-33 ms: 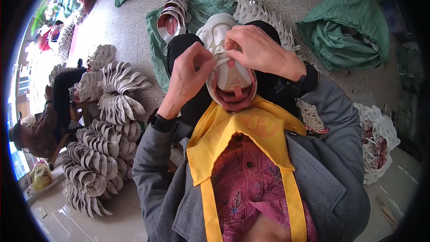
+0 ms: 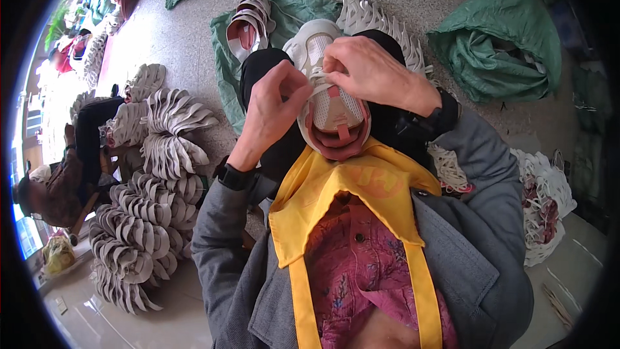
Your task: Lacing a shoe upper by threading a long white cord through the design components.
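A white and beige shoe upper (image 2: 337, 116) with a pink collar lining lies between my knees, toe pointing away from me. Its tongue has a pink loop, and a white shoelace (image 2: 323, 84) crosses it. On the left side my left hand (image 2: 274, 100) is closed, thumb and forefinger pinched at the lace. My right hand (image 2: 378, 71) bends over the upper from the right, its fingers also pinched on the lace and partly hiding the eyelets. The fingertips of the two hands are a short gap apart. A yellow apron (image 2: 349, 178) reaches up to the heel of the upper.
Stacked pale shoe uppers (image 2: 142, 226) cover the floor at left, beside a seated person (image 2: 58, 187). Ahead, a few uppers (image 2: 248, 26) rest on a green sheet (image 2: 226, 84). A green sack (image 2: 497, 45) and a pile of white uppers (image 2: 542, 200) lie at right.
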A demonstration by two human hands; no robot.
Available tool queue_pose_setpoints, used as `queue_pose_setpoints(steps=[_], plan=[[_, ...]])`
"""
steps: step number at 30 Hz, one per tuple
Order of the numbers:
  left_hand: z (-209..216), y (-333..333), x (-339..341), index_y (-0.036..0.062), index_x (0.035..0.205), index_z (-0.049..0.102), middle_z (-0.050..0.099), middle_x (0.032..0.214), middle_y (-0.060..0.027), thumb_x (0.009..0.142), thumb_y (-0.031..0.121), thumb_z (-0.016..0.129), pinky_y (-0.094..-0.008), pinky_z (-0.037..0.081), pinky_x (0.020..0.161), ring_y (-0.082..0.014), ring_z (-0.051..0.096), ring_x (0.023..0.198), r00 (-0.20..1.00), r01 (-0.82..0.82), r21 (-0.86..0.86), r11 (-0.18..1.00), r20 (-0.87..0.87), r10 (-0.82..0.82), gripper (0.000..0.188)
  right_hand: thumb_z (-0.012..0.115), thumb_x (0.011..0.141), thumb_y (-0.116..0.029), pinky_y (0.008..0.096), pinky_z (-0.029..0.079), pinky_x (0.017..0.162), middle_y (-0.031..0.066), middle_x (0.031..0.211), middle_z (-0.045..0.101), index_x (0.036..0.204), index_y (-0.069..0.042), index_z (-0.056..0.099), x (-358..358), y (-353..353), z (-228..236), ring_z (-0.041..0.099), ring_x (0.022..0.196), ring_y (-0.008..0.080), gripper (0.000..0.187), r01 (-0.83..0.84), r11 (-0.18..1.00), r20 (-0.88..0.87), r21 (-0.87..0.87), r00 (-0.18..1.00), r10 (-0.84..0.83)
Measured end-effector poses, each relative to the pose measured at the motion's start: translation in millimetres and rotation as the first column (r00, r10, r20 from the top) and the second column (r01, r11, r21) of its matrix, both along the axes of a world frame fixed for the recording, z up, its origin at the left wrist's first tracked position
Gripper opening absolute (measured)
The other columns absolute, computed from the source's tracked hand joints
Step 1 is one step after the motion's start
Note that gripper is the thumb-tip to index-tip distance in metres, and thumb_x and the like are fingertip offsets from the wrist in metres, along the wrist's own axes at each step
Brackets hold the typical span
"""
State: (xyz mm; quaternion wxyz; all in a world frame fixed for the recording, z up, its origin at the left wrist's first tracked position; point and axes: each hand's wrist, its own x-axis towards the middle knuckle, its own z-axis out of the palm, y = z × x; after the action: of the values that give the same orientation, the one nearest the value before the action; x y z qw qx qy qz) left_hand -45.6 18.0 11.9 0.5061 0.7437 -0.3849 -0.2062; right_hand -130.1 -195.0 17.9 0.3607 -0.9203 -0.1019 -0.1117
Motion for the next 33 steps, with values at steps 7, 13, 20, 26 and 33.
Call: queue_pose_setpoints(steps=[7, 13, 20, 26, 33], plan=[[-1.0, -4.4, 2.9, 0.0004, 0.103, 0.057, 0.061, 0.092, -0.0008, 0.092, -0.001, 0.067, -0.0219, 0.050, 0.074, -0.0054, 0.058, 0.085, 0.995, 0.037, 0.051, 0.998, -0.098, -0.032, 0.015, 0.062, 0.080, 0.000, 0.0448, 0.049, 0.066, 0.0180, 0.078, 0.063, 0.084, 0.002, 0.054, 3.2, 8.9, 8.9, 0.064, 0.076, 0.0376, 0.010, -0.060, 0.998, 0.011, 0.013, 0.998, 0.060], [2.7, -15.1, 0.1, -0.0016, 0.098, 0.058, 0.063, 0.080, -0.0048, 0.083, 0.001, 0.069, -0.0262, 0.052, 0.067, -0.0104, 0.062, 0.072, 0.999, 0.031, 0.031, 0.999, -0.026, -0.031, 0.019, 0.061, 0.080, 0.001, 0.0395, 0.052, 0.063, 0.0158, 0.077, 0.066, 0.088, 0.003, 0.057, 7.4, 4.3, 14.6, 0.068, 0.070, 0.0315, 0.009, -0.104, 0.991, -0.102, 0.079, 0.988, 0.112], [-3.5, -13.6, 4.7, -0.0017, 0.099, 0.059, 0.062, 0.079, -0.0043, 0.082, 0.001, 0.070, -0.0263, 0.051, 0.066, -0.0101, 0.061, 0.071, 0.996, 0.041, 0.009, 0.999, -0.073, -0.040, 0.020, 0.061, 0.078, 0.002, 0.0301, 0.053, 0.051, 0.0125, 0.075, 0.068, 0.088, 0.005, 0.062, 18.7, 1.7, 25.5, 0.067, 0.056, 0.0182, 0.010, 0.000, 0.968, -0.338, 0.253, 0.937, 0.088], [-2.1, -14.5, 4.1, -0.0015, 0.098, 0.058, 0.062, 0.079, -0.0044, 0.082, 0.002, 0.071, -0.0263, 0.051, 0.066, -0.0101, 0.061, 0.071, 0.997, 0.040, 0.018, 0.999, -0.062, -0.039, 0.021, 0.063, 0.077, 0.001, 0.0316, 0.056, 0.053, 0.0151, 0.073, 0.070, 0.086, 0.006, 0.066, 19.5, -0.2, 6.0, 0.070, 0.057, 0.0221, 0.011, -0.089, 0.996, 0.047, -0.002, 0.995, 0.089], [4.9, -12.1, -5.9, 0.0004, 0.097, 0.055, 0.060, 0.081, -0.0040, 0.082, 0.002, 0.073, -0.0244, 0.051, 0.064, -0.0088, 0.059, 0.070, 0.999, -0.011, 0.038, 0.999, 0.042, 0.010, 0.023, 0.066, 0.078, -0.004, 0.0345, 0.057, 0.056, 0.0170, 0.073, 0.069, 0.082, 0.006, 0.067, 30.9, 7.8, 39.8, 0.072, 0.058, 0.0237, 0.011, -0.023, 0.998, -0.523, 0.064, 0.850, 0.053]])
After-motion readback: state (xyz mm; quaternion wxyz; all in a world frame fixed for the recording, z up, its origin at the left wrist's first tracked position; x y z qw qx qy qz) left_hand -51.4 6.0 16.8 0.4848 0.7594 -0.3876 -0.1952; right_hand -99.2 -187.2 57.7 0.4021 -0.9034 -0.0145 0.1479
